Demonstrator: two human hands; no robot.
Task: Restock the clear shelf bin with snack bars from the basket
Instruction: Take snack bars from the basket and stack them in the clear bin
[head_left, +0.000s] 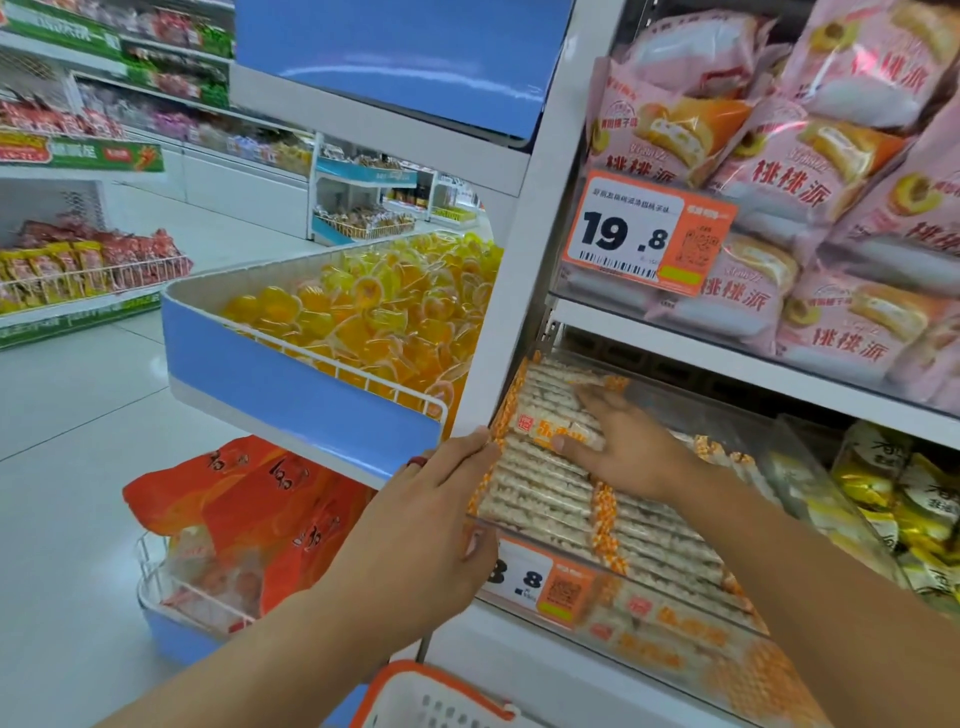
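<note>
Bright, even light (edges warped, blurred)

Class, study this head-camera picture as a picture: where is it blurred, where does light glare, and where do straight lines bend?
Head view: the snack bars at the front of the clear shelf bin smear into blur at lower right; glare streaks the pink cake packs through the plastic above; the white shelf upright leans and bows from wide-angle distortion; lighting is even, with faint shadows under the left hand and right hand.
</note>
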